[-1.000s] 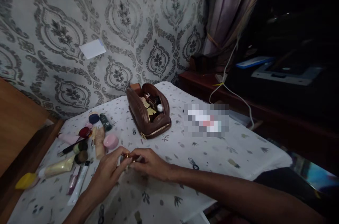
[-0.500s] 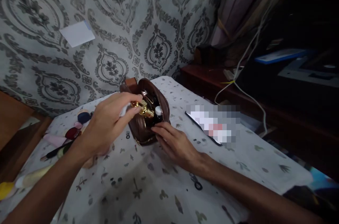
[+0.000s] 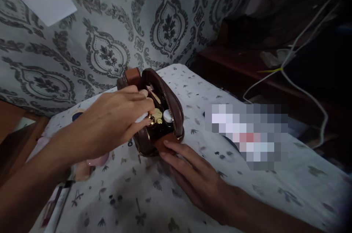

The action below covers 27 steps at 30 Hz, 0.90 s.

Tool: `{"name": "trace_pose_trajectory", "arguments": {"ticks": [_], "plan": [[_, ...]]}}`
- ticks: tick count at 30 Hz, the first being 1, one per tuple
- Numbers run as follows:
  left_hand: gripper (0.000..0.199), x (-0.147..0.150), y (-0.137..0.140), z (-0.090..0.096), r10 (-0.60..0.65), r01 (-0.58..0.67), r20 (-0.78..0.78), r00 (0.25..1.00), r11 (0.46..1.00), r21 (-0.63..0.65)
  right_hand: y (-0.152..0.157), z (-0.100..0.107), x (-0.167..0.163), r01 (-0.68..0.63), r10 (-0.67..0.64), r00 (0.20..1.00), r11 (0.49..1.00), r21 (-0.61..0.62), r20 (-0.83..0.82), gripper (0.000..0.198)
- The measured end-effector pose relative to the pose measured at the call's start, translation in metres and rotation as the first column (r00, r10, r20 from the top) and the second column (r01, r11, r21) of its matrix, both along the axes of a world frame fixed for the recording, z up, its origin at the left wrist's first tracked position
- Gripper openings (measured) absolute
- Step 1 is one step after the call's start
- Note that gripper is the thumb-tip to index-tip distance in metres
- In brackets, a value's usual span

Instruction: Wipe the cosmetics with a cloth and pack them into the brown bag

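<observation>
The left hand (image 3: pixel 110 119) is over an open brown bag (image 3: pixel 176 97), pinching a small white and gold item (image 3: pixel 150 119) at its mouth. The right hand (image 3: pixel 200 174) touches the bag's tan end tab (image 3: pixel 166 142) with its fingertips; whether it grasps the tab is unclear. Inside the bag sits a white-capped container (image 3: pixel 168 116). A pink jar (image 3: pixel 97 161) lies on the patterned desk (image 3: pixel 129 196), beside the left forearm.

Behind the table (image 3: pixel 154 203), a white paper sheet (image 3: pixel 48 2) hangs on damask-patterned wallpaper (image 3: pixel 169 24); right of the table, a yellow-tied white cable (image 3: pixel 326 119) droops.
</observation>
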State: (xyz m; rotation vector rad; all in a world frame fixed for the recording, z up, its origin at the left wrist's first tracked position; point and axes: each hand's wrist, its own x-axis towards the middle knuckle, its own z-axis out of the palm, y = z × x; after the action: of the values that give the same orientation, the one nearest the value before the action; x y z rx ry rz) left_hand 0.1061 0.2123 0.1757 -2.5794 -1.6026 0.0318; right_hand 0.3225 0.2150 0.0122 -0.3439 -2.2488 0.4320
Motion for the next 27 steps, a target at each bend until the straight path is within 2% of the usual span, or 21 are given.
{"name": "trace_pose_trajectory", "arguments": {"ticks": [5, 12, 18, 27], "plan": [[0.016, 0.002, 0.011, -0.003, -0.064, 0.059, -0.048, 0.997, 0.994, -0.09, -0.001, -0.003, 0.003, -0.003, 0.003, 1.0, 1.0, 0.002, 0.021, 0.037], [0.014, -0.001, 0.014, -0.02, -0.065, 0.053, -0.051, 0.997, 0.977, -0.205, -0.001, -0.008, 0.006, -0.018, 0.019, 0.998, 1.0, -0.021, 0.052, 0.041], [0.004, 0.008, 0.016, -0.03, 0.001, -0.022, -0.111, 0.994, 0.982, -0.187, 0.0, -0.007, 0.007, -0.024, 0.026, 0.998, 0.999, -0.041, 0.058, 0.043], [0.009, 0.015, 0.018, -0.034, 0.002, -0.034, -0.146, 0.989, 0.976, -0.213, 0.0, -0.008, 0.009, -0.042, 0.046, 0.998, 0.997, -0.063, 0.053, 0.045]]}}
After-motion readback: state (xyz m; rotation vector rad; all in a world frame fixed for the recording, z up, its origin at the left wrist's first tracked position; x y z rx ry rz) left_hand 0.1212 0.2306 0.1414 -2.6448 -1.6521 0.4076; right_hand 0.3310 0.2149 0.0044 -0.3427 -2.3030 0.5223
